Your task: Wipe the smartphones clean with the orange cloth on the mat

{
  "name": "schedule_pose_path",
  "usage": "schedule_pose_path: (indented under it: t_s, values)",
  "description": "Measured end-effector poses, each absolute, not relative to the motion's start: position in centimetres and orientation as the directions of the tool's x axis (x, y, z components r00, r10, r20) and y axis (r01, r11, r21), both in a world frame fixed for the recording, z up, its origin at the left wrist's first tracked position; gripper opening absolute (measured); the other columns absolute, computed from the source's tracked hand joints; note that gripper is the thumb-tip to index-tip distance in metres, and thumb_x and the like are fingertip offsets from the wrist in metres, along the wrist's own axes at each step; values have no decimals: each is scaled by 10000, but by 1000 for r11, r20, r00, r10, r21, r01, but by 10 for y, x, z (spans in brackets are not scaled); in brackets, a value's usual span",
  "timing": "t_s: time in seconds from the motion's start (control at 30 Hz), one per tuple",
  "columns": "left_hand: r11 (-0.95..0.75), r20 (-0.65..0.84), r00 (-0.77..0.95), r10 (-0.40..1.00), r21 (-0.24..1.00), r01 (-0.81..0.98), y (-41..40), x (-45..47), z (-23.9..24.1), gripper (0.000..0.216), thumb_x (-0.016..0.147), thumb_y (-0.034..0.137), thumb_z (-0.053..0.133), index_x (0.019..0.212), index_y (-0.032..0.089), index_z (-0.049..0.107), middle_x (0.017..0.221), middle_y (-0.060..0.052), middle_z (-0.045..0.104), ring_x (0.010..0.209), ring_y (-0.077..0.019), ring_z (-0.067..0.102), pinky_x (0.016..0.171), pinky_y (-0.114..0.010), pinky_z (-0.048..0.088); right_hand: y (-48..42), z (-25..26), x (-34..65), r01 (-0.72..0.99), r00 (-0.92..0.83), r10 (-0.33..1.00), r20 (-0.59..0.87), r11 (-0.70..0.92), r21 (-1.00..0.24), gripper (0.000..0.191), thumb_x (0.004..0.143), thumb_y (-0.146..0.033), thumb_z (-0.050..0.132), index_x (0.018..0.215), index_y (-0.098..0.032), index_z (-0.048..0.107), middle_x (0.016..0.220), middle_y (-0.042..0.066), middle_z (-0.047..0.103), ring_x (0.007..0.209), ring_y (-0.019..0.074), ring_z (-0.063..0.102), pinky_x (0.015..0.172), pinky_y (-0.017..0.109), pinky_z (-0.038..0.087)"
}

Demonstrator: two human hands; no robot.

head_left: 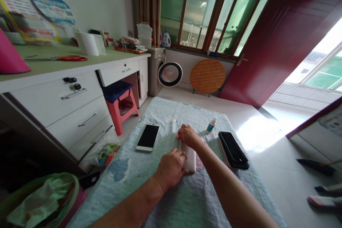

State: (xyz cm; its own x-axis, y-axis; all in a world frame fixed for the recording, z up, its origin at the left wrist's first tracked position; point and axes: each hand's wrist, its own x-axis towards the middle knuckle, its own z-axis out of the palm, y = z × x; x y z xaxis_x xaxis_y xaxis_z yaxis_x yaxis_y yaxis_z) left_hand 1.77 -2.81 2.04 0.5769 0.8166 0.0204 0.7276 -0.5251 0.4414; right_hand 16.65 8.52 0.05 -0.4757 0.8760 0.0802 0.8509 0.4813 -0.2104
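Observation:
A pale phone lies back up on the cloth-covered table. My left hand grips its near left side, the fingers over the edge. At its far end my right hand is closed on a small orange thing, pressed against the phone; most of it is hidden under the fingers. To the left rests a white phone with a dark screen facing up. A small spray bottle stands upright beyond my right forearm. Right of that forearm is a stack of phones, a black one on top.
A desk with drawers runs along the left wall, holding scissors and a paper roll. A red stool is beside it. A lined bin stands at near left. Farther back are an open-doored washing machine and a round wooden tabletop.

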Motion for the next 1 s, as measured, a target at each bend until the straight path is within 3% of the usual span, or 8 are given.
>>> schedule_pose_path:
  t_s: [0.2,0.37,0.67,1.0]
  values:
    - [-533,39,579,814,444,720,-28,17,22,275,801,368,652,1024,207,629,1087,-67,647,1071,-264,534,931,-353,442,83,4,174,920,-348,935,61,354,-167,245,929,-172,459,906,-172,703,934,93,632,819,173,561,724,265,374]
    - [-553,66,589,806,441,707,-28,17,21,205,783,368,670,911,216,621,1003,-45,648,1003,-250,547,852,-340,457,72,6,190,951,-273,961,52,278,-135,295,953,-184,406,857,-146,682,886,96,623,808,174,573,720,267,368]
    - [-572,86,601,795,436,695,-27,17,18,179,778,341,678,887,216,610,980,-41,635,983,-240,539,834,-329,458,57,3,216,979,-153,987,46,157,-128,302,973,-256,411,871,-125,664,902,114,616,795,170,580,695,261,366]
    - [-600,59,637,768,413,685,-23,15,17,147,799,329,679,883,215,640,1009,-33,645,1006,-235,547,868,-322,460,69,5,200,972,-184,983,13,184,-146,295,952,-239,421,864,-148,688,937,102,611,808,166,581,713,254,366]
